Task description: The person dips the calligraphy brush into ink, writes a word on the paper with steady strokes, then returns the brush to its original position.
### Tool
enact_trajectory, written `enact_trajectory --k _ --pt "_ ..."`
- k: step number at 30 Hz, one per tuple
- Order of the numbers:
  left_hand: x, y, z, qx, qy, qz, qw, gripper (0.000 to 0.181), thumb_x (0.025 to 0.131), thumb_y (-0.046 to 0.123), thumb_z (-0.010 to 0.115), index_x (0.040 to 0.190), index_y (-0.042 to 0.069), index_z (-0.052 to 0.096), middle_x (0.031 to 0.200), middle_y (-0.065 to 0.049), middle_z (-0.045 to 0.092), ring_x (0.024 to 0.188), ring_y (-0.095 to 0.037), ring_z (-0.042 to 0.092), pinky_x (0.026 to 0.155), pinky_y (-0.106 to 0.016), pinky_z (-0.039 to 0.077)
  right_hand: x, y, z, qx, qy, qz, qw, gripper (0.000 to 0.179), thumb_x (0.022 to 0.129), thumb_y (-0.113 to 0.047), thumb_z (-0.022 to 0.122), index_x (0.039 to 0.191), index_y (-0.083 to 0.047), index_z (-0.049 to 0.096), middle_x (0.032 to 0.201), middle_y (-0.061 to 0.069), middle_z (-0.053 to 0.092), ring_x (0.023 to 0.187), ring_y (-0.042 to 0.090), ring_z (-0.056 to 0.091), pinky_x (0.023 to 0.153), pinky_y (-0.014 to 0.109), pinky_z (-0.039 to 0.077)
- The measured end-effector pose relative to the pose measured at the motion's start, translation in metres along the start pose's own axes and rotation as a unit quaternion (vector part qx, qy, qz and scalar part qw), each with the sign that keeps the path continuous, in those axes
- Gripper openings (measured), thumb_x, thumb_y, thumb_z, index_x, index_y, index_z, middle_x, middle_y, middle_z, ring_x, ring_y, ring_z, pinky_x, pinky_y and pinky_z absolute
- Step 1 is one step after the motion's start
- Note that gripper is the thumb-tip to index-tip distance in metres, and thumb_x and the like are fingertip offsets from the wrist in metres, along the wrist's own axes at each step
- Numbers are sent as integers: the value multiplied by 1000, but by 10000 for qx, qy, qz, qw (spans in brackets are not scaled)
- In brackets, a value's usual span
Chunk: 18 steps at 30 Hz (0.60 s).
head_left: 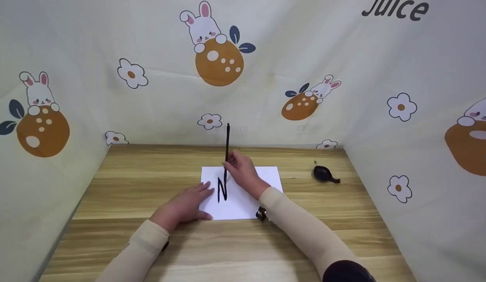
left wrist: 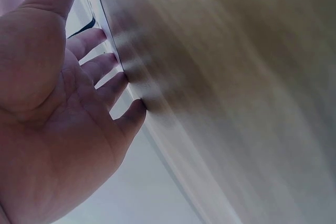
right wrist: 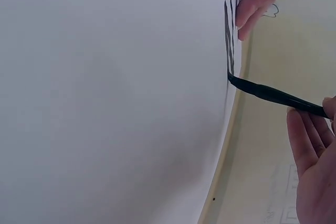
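Sleeves (head_left: 305, 231), slim black brush (head_left: 227, 145), white paper (head_left: 243, 205)

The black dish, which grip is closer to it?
Right. The right grip, on the brush, is left of the black dish; the left grip is farther left, on the paper.

Your head view looks forward and down, your wrist views closer in, with head and right sharing the paper (head_left: 241, 200).
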<state>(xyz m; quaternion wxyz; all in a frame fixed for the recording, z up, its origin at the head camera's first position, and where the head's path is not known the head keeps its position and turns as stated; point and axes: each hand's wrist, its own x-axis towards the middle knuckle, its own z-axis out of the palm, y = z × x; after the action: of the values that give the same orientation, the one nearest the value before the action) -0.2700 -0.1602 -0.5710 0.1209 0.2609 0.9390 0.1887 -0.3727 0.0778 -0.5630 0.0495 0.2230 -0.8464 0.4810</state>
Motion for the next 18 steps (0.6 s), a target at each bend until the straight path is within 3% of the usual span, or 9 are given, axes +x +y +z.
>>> enact_trajectory --k 7,13,18 --pt "0 1 0 -92 -2 -40 9999 95 94 47 89 167 2 47 178 -21 31 164 -47 29 130 -70 25 6 4 1 143 88 100 9998 8 109 -16 73 115 -16 68 101 -4 75 94 12 72 84 29 64" --pt "-1 0 0 -41 80 101 9999 95 93 46 89 165 -1 48 177 -24 34 162 -48 32 127 -72 30 12 7 1 97 207 -63 9997 13 109 -14 73 118 -7 67 102 -1 74 94 14 72 85 29 64" --pt "-1 0 0 -39 67 91 9999 96 93 47 89 165 -1 47 177 -25 33 162 -49 31 127 -72 30 15 8 0 134 195 -36 9997 12 109 -14 72 118 -10 66 103 -2 74 95 13 72 85 28 64"
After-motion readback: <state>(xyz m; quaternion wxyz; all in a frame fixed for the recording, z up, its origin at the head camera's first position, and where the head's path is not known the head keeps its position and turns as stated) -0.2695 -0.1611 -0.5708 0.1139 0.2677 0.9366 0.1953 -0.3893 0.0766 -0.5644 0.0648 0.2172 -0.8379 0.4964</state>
